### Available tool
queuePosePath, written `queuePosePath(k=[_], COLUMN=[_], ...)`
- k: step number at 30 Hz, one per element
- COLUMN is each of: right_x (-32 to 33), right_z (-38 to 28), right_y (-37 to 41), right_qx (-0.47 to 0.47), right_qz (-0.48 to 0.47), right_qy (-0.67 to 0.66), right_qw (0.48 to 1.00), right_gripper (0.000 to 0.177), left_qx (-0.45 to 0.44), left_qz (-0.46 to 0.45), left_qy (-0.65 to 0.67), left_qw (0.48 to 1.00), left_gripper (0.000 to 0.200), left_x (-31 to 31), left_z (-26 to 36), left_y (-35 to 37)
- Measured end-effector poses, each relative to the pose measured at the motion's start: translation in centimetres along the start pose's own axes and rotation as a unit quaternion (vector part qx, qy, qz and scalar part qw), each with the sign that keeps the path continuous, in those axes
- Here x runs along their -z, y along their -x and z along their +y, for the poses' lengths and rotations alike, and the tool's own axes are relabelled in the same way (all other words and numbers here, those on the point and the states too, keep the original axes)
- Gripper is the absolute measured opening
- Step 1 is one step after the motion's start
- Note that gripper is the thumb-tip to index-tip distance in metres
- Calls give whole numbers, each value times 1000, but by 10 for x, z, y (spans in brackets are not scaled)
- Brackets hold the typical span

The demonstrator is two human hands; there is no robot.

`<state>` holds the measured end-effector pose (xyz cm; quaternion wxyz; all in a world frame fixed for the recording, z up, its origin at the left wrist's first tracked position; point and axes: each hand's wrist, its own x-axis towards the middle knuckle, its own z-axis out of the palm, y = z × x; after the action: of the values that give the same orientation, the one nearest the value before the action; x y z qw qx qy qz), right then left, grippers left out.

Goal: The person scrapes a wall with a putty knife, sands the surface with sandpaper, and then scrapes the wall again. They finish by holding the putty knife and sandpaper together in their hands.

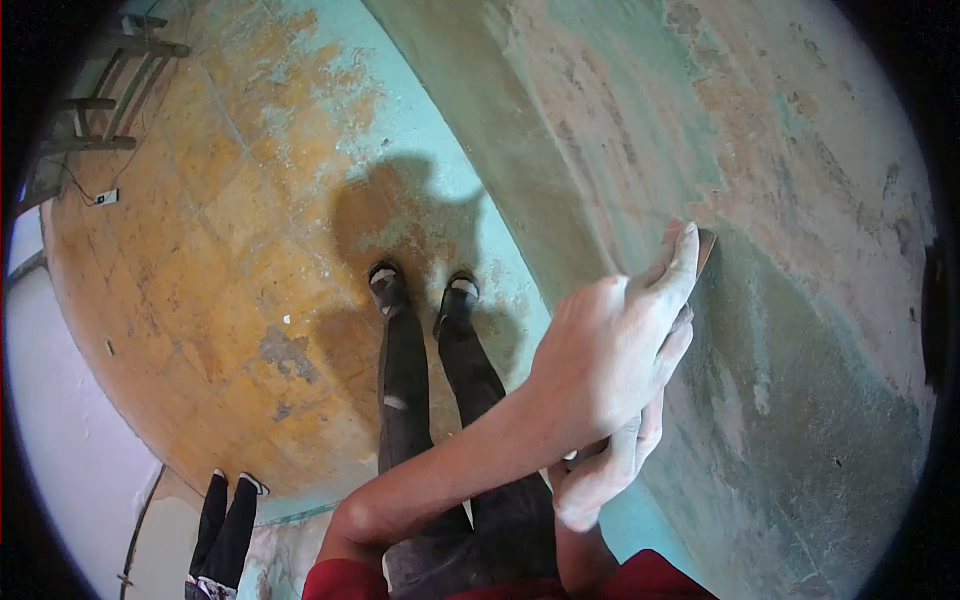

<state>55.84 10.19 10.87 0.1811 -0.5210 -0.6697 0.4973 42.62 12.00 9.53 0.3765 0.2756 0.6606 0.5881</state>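
Note:
My left hand (610, 345) reaches across from the left, dusty with pale powder, its index finger stretched along a thin flat scraper (707, 250). Only a brownish edge of that tool shows past the fingertips, at the patchy green and pinkish wall (780, 330). The other fingers curl inward, close to the wall surface. Just below, my right hand (610, 475) is closed, its fingers bent and also powdery. A small dark and white bit shows at its inner side, but what it grips is mostly hidden by the left hand and wrist.
Wooden stool-like frames (120, 75) stand at the far left, near a power strip (107, 197) with a cord. Another person's legs (225, 530) are at lower left. The worn orange floor (230, 300) has pale dust along the wall's base. My sandalled feet (388, 285) stand close to it.

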Motion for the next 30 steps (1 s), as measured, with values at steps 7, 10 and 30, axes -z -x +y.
queuePosePath(k=[7, 10, 30], right_x=[6, 9, 9], right_z=[-4, -12, -25], right_y=[-38, -24, -23], right_qx=[112, 73, -56], right_qz=[-44, -57, -66], right_qy=[-18, -72, -257], right_qw=[993, 993, 962], right_gripper=[42, 41, 46], left_qx=[-30, -18, -77], left_qz=[84, 36, 77], left_qy=[-31, -21, -35], left_qw=[996, 999, 993], left_gripper=[59, 58, 52], left_x=[-2, 4, -11], left_z=[3, 3, -1], left_y=[-5, -4, -3])
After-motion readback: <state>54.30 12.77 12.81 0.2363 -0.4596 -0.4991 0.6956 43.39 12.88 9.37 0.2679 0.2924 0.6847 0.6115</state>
